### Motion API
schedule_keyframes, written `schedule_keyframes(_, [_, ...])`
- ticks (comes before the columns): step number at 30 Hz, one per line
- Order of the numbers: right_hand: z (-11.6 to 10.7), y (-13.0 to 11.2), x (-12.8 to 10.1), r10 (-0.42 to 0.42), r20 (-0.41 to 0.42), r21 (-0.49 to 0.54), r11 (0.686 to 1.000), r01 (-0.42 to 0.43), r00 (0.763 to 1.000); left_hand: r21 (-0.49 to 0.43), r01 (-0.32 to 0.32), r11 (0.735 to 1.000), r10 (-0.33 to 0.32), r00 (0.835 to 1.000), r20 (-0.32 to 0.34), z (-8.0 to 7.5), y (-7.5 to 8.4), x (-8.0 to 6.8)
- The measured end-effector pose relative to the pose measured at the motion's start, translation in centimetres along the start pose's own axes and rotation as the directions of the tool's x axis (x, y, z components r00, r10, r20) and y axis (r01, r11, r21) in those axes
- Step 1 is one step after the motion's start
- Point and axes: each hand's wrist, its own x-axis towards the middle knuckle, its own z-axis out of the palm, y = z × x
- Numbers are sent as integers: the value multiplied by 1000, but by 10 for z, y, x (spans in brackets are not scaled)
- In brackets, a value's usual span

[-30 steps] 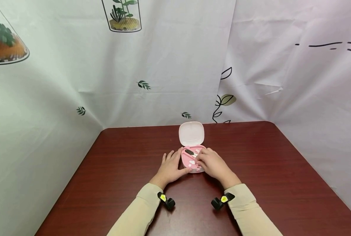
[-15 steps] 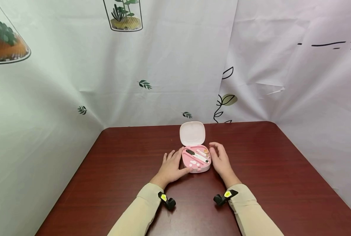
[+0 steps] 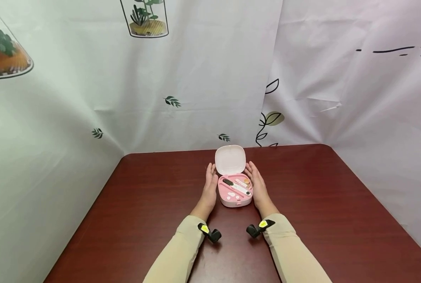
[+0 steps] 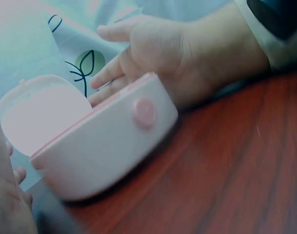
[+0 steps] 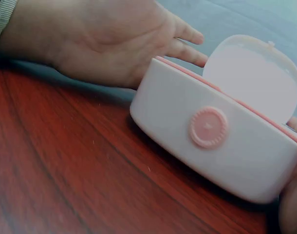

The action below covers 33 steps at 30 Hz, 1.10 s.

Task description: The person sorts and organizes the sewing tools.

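Note:
A small case, pink inside and white outside, stands on the table with its white lid raised at the back. A slim tool with a black end and a white body lies slantwise in its pink insert. My left hand is upright along the case's left side, fingers extended. Along the right side my right hand stands the same way, fingertips close to the lid. A round pink button shows on the case's front in the right wrist view. Neither hand grips anything.
The reddish-brown wooden table extends around the case. Behind it hangs a white patterned cloth. Dark wrist cameras sit on both cuffs.
The right hand first left the inside of the case, uncovering the slim tool, then went to its right side. The left hand slid forward and turned upright along the left side.

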Motion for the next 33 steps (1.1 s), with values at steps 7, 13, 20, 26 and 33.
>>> schedule_keyframes(7, [4,1,3,-12,16,-53,998,12,1000,-96,-44,994,30,989,-142,15,2,4])
schedule_keyframes(13, [6,2,2,-19,17,-126,992,21,1000,-96,-77,992,62,987,-148,17,1,4])
schedule_keyframes(20, [8,-7,-4,-26,36,-127,991,31,999,-89,-83,993,73,992,-101,15,2,0])
schedule_keyframes(26, [12,-21,-11,-94,23,-148,984,96,995,-11,-128,992,128,992,-15,18,19,-10])
schedule_keyframes(33, [16,-33,-17,-136,31,-147,979,139,990,108,-90,990,86,995,43,16,44,-20])
